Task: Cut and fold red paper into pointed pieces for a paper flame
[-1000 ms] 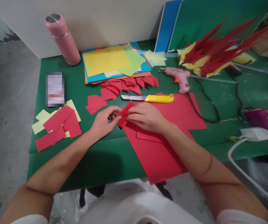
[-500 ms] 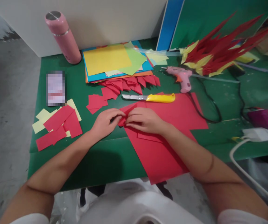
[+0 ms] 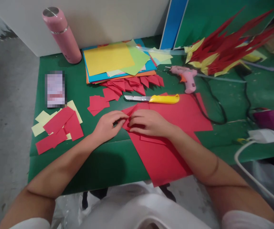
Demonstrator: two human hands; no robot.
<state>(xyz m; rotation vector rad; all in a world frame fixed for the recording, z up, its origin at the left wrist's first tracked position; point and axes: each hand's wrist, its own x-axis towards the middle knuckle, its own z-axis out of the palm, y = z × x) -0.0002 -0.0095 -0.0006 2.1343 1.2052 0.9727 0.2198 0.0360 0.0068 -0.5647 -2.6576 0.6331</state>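
My left hand [image 3: 108,124] and my right hand [image 3: 148,122] meet over a small red paper piece [image 3: 130,111] on the green table [image 3: 99,162]. Both pinch and press it flat; most of it is hidden under the fingers. It lies on the left corner of a large red paper sheet [image 3: 167,149]. A yellow-handled utility knife [image 3: 156,99] lies just beyond my hands with its blade out, pointing left.
Folded red pieces [image 3: 132,84] lie in a row before a stack of coloured paper [image 3: 118,62]. Red and pale yellow strips [image 3: 58,127] sit at left, by a phone [image 3: 55,89] and pink flask [image 3: 62,33]. A pink glue gun [image 3: 186,76], cables and a red-yellow spiky paper craft [image 3: 225,47] are at right.
The raised flap of the small red piece has been folded down and pressed flat. My hands have closed in on it and barely shifted.
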